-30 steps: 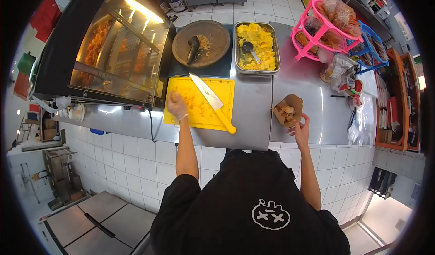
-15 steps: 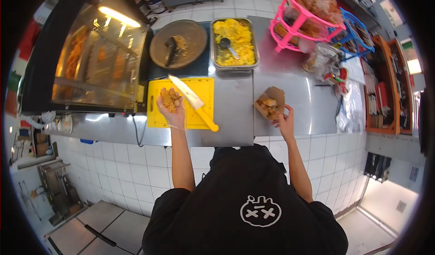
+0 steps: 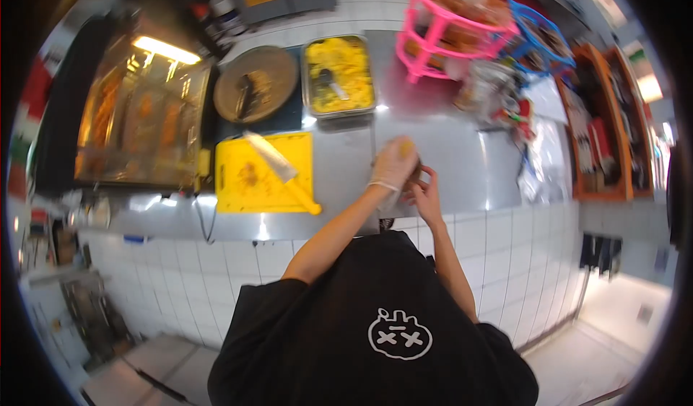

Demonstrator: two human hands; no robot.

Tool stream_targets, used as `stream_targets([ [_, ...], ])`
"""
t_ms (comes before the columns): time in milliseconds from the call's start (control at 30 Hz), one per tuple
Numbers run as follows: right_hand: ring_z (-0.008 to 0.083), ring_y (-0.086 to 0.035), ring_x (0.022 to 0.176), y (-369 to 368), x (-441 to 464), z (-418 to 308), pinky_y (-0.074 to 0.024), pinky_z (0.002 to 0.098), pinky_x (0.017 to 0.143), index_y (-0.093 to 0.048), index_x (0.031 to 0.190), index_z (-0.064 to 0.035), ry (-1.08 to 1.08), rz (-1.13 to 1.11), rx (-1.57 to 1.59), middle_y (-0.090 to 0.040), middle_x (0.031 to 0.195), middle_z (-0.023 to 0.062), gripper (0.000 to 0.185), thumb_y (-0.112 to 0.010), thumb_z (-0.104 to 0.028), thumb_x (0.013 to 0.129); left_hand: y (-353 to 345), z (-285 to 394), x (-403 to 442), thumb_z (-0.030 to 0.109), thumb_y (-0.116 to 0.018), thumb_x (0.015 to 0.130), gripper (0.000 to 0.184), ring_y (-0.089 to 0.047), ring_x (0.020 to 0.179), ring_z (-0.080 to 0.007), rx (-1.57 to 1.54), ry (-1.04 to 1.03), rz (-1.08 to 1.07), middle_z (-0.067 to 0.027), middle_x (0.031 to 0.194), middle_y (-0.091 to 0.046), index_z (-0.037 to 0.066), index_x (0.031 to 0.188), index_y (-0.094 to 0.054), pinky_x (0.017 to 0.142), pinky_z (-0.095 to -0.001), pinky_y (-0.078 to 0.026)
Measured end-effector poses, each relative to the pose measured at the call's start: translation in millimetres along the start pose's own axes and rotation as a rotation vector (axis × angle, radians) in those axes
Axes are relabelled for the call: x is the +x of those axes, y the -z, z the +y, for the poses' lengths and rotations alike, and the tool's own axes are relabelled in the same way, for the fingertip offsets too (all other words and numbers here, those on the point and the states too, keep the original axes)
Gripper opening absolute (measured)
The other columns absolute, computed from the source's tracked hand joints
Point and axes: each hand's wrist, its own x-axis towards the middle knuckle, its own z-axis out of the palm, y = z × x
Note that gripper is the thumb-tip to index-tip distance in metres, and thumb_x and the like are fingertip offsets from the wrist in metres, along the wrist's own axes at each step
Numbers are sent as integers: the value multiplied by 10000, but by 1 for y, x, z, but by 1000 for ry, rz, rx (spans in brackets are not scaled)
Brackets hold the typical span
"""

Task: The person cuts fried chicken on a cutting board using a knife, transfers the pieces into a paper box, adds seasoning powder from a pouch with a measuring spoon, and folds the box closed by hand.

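Observation:
My left hand (image 3: 395, 164), in a clear plastic glove, is curled over the small brown cardboard food box (image 3: 417, 169). A bit of golden fried food (image 3: 406, 148) shows at its fingers; the rest of what it holds is hidden. With bare fingers, my right hand (image 3: 424, 193) grips the near right side of the box, which my left hand mostly covers. To the left, a knife with a yellow handle (image 3: 302, 197) lies across the yellow cutting board (image 3: 229, 179), where crumbs are scattered.
Behind the board stand a round bowl (image 3: 278, 63) with a dark-handled tool and a metal tray (image 3: 345, 112) of yellow food with a scoop. A lit glass display cabinet (image 3: 144, 117) is at left. Pink (image 3: 426, 45) and blue baskets (image 3: 552, 58) hold bags at the back right.
My left hand has carried the chopped fried food from above the cutting board rightward to the box. My right hand stays at the box. The view has shifted slightly.

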Motion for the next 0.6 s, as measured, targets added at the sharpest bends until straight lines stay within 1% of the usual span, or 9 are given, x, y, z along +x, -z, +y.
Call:
stream_targets([
  [33, 190, -724, 712, 4, 2, 9, -518, 275, 552, -260, 1484, -85, 25, -33, -2, -723, 1045, 177, 591, -567, -110, 980, 3, 2, 7, 284, -629, 941, 369, -683, 1031, -406, 75, -90, -84, -243, 1174, -686, 44, 1219, -658, 941, -496, -546],
  [67, 195, -724, 709, 7, 2, 14, -521, 274, 556, -253, 1488, -81, 3, -24, -5, -721, 1045, 177, 586, -550, -102, 983, 11, 8, 10, 257, -628, 926, 350, -674, 1054, -433, 148, -169, -176, -258, 1185, -677, 49, 1205, -664, 961, -511, -533],
  [167, 209, -729, 711, 1, 3, 5, -524, 273, 557, -250, 1485, -75, -28, 0, 22, -718, 1047, 182, 563, -524, -94, 994, 32, 41, 14, 223, -640, 891, 316, -668, 1090, -421, 274, 89, -380, -234, 1170, -689, 57, 1158, -679, 958, -513, -531],
  [267, 237, -740, 714, -3, 1, -1, -536, 283, 552, -254, 1486, -78, -26, 12, 28, -722, 1028, 182, 550, -518, -118, 1006, 18, 22, 6, 191, -635, 894, 261, -649, 1145, -406, 225, 16, -202, -212, 1158, -697, 74, 1121, -692, 953, -506, -532],
  [367, 250, -746, 716, -6, 3, -2, -542, 290, 555, -258, 1489, -84, -40, 13, -2, -721, 1019, 178, 546, -519, -131, 1011, 14, -4, 6, 174, -633, 896, 213, -642, 1147, -395, 407, -128, -572, -202, 1147, -699, 57, 1053, -714, 960, -500, -526],
  [400, 251, -746, 716, -4, 0, -3, -542, 291, 558, -259, 1489, -85, -52, 20, -18, -720, 1020, 177, 545, -519, -132, 1012, 11, -8, -2, 174, -627, 898, 204, -643, 1140, -395, 418, -180, -547, -203, 1145, -699, 47, 1028, -717, 973, -494, -521],
  [467, 246, -745, 717, -5, -2, -9, -540, 291, 562, -259, 1491, -88, -65, 18, -28, -719, 1029, 175, 556, -533, -136, 1009, 34, 3, -10, 175, -616, 901, 198, -644, 1125, -396, 444, -292, -477, -205, 1142, -699, 28, 979, -724, 998, -483, -509],
  [567, 226, -737, 716, -1, 2, -10, -526, 280, 560, -242, 1491, -78, -69, -17, -39, -719, 1049, 182, 596, -577, -161, 1006, 85, 27, -15, 166, -617, 898, 198, -633, 1121, -408, 69, -259, -328, -214, 1163, -689, 7, 958, -719, 1030, -472, -487],
  [600, 218, -733, 715, 2, 1, -8, -519, 274, 558, -233, 1491, -72, -71, -27, -43, -719, 1057, 186, 614, -596, -173, 1005, 104, 15, -11, 154, -617, 902, 194, -626, 1135, -408, 68, -245, -266, -212, 1174, -684, 10, 988, -714, 1041, -472, -479],
])
